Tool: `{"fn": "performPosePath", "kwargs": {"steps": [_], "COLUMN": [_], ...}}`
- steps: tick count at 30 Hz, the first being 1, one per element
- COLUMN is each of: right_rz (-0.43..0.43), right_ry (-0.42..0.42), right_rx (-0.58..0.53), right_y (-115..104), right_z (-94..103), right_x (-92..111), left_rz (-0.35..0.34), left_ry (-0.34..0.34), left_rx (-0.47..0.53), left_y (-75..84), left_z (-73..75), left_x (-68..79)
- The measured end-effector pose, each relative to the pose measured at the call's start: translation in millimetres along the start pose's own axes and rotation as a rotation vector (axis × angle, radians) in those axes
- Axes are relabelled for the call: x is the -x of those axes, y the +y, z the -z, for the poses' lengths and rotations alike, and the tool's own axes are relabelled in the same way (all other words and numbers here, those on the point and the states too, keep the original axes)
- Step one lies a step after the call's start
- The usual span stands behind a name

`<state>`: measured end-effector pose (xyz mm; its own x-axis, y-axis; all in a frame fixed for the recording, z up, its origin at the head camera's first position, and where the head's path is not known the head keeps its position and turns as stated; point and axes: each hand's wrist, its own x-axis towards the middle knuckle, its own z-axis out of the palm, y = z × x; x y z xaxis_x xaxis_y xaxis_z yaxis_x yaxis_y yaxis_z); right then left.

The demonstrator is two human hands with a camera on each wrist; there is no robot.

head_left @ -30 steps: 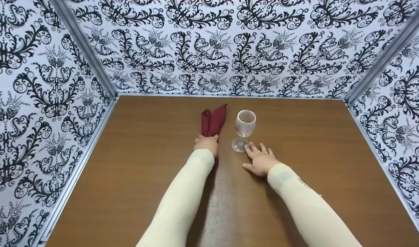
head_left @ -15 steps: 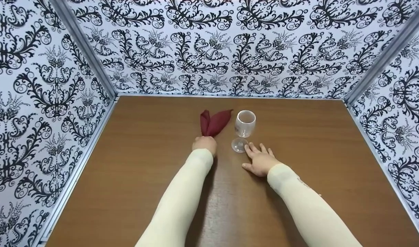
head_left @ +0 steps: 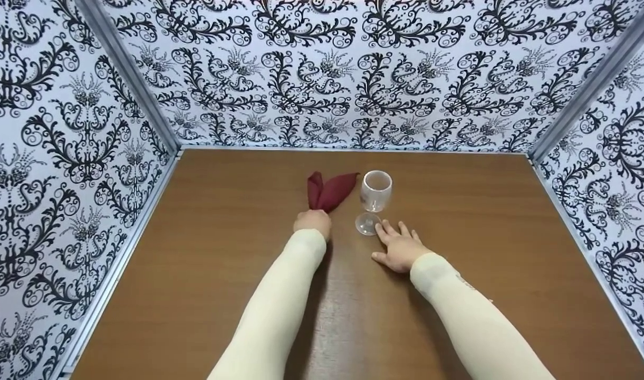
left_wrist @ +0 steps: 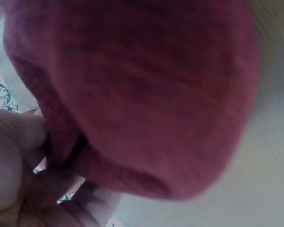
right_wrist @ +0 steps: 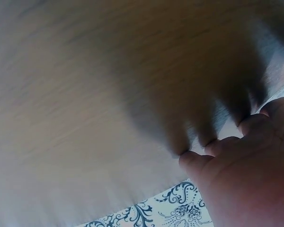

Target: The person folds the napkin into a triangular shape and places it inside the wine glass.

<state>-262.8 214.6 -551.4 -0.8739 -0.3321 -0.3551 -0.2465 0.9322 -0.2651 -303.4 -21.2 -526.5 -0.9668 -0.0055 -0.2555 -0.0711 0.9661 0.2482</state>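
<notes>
A dark red cloth napkin (head_left: 336,192), gathered at its lower end, fans out in two folded points on the far side of my left hand (head_left: 312,224). That hand grips the gathered end; in the left wrist view the napkin (left_wrist: 156,109) fills most of the picture, with thumb and fingers curled about its edge. To the right stands a clear stemmed glass (head_left: 376,194), upright. My right hand (head_left: 401,249) lies palm down with fingers spread, its fingertips at the right edge of the glass's foot. In the right wrist view, the fingertips (right_wrist: 194,161) touch the tabletop.
The brown wooden table (head_left: 221,253) runs back to a patterned black-and-white wall (head_left: 322,74). Similar panels with grey metal edging close off the left and right sides.
The napkin's right point has swung right and down, toward the glass, and its two points stand wider apart. My left hand has shifted slightly left. The right hand and the glass stay put.
</notes>
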Motion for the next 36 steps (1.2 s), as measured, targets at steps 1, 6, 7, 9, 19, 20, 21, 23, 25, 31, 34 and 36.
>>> {"fn": "performPosePath", "kwargs": {"steps": [1,6,7,9,19,20,21,23,25,31,34,36], "right_rz": [0.001,0.006,0.007,0.006,0.007,0.004,0.005,0.007,0.007,0.006,0.001,0.004], "right_ry": [-0.003,-0.004,-0.002,-0.002,0.005,0.004,0.006,0.011,0.014,-0.004,-0.017,-0.016], "right_rx": [0.0,0.011,0.013,0.016,0.017,0.017,0.016,0.014,0.01,0.0,-0.001,-0.002], "right_y": [0,-1,0,0,-2,-2,-2,-2,-3,-3,-3,-3], "right_z": [0.0,-0.1,-0.2,0.0,0.6,0.9,1.0,0.9,0.8,1.4,1.6,1.4], "right_x": [0,-1,-1,-1,2,2,3,3,4,4,4,4], "left_rz": [0.01,0.055,0.053,0.046,-0.017,-0.019,-0.021,-0.026,-0.036,-0.067,-0.085,-0.094], "left_ry": [-0.003,0.036,0.05,0.072,0.097,0.093,0.089,0.081,0.08,0.137,0.177,0.196], "left_rx": [0.013,0.109,0.115,0.117,0.039,0.034,0.031,0.024,0.014,-0.025,-0.03,-0.03], "left_y": [-0.7,-4.3,-5.1,-6.2,-7.2,-7.2,-7.2,-7.9,-8.8,-12.2,-11.8,-10.8], "left_z": [-0.1,0.5,0.5,0.3,-3.7,-4.1,-4.4,-5.4,-6.1,-4.4,0.7,2.9], "left_x": [-0.6,-3.4,-3.8,-4.6,-6.3,-6.4,-6.6,-6.7,-6.5,-3.5,-0.8,-0.4]}}
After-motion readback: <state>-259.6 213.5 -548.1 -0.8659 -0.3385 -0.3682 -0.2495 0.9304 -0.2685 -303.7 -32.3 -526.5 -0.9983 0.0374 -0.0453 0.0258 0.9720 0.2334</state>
